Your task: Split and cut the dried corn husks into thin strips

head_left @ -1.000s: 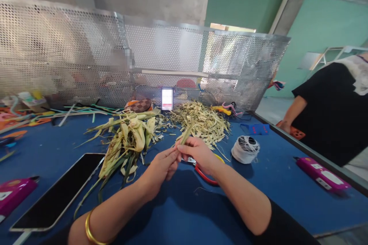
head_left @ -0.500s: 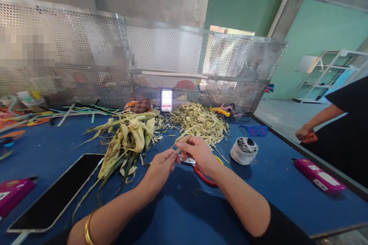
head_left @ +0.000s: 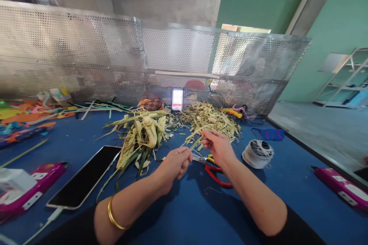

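Observation:
Both hands work a thin green-yellow leaf strip [head_left: 196,144] above the blue table [head_left: 184,214]. My left hand [head_left: 176,162] pinches the strip's near end, fingers curled. My right hand [head_left: 217,146] pinches its far end, a little higher and to the right. Red-and-yellow-handled scissors [head_left: 214,167] lie on the table just under my right hand. A bundle of folded pale leaves [head_left: 142,136] lies to the left of my hands. A heap of shredded leaf scraps [head_left: 211,120] lies beyond them.
A black phone [head_left: 84,176] on a cable lies at the left, with a pink device [head_left: 34,183] beside it. A small white fan [head_left: 257,153] stands right of my hands, another pink device [head_left: 342,187] at the far right. A perforated metal screen [head_left: 143,61] backs the table, a lit phone [head_left: 177,99] against it.
My hands have drawn apart along the strip, the right hand moving away and up. The view has shifted left, and the person in black at the right has gone out of sight.

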